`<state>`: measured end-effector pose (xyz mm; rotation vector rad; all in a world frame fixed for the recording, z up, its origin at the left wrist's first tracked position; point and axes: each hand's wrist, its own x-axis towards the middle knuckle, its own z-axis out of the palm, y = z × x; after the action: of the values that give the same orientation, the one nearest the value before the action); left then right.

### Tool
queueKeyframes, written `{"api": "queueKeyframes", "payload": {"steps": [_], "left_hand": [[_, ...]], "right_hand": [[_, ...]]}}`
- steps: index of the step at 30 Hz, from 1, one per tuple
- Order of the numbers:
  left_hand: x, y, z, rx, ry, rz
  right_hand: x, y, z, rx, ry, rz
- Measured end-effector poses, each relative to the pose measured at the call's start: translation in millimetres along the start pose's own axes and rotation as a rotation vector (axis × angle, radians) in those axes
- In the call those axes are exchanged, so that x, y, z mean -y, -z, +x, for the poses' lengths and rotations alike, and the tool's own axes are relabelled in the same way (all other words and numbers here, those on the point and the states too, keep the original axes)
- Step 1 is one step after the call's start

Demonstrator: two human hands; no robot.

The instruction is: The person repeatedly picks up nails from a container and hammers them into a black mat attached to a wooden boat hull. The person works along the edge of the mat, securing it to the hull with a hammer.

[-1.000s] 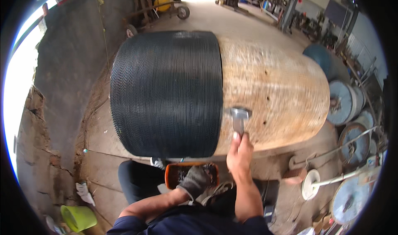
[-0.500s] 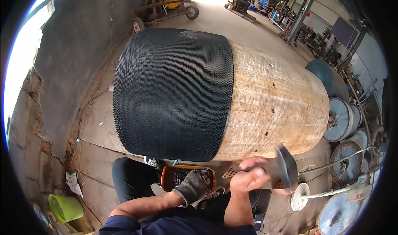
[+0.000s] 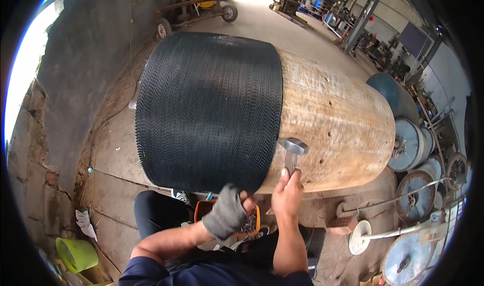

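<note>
My right hand (image 3: 287, 197), bare, grips a hammer (image 3: 293, 152) by its handle. The steel head is up over the wood beside the edge of the black covering; whether it touches is hard to tell. In a grey glove with bare fingertips, my left hand (image 3: 228, 211) is closed just below that covering's lower right corner. What its fingers hold, if anything, is too small to make out. In front of me lies a large wooden roller (image 3: 335, 114), its left part wrapped in rows of black toothed strip (image 3: 209, 104). Partly hidden under my left hand is an orange tray (image 3: 257, 218) of small metal pieces.
Bricks (image 3: 342, 224) and a white round-based stand (image 3: 359, 238) are on the floor to the right, near several metal drums and discs (image 3: 411, 255). A lime-green bucket (image 3: 78, 253) stands at the lower left. Beyond the roller is a wheeled cart (image 3: 196, 13).
My left hand has come up out of the tray toward the roller's lower edge. The hammer has swung left and upward, from beside the roller to over the strip's edge.
</note>
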<state>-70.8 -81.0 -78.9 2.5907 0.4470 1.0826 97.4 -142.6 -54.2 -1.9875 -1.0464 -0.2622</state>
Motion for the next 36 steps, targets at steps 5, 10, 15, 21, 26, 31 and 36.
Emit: {"api": "queueKeyframes", "payload": {"steps": [5,10,15,21,26,31,36], "left_hand": [[30,55,54,-0.253,-0.146,0.375],[77,66,94,-0.405,-0.138,0.603],[85,65,99,-0.469,-0.182,0.558],[93,67,103,-0.410,-0.179,0.510],[86,72,100,-0.411,-0.166,0.540],[89,71,101,-0.412,-0.146,0.525],[87,65,101,-0.440,-0.129,0.553]], "right_hand": [[10,15,-22,-0.165,0.058,0.667],[13,1,1,-0.044,-0.013,0.179],[-1,9,-14,-0.089,0.077,0.462],[6,-4,6,0.092,0.007,-0.126],[10,11,-18,-0.146,-0.002,0.569],[21,0,6,0.162,-0.128,-0.067],[10,3,-10,-0.140,-0.008,0.428]]}}
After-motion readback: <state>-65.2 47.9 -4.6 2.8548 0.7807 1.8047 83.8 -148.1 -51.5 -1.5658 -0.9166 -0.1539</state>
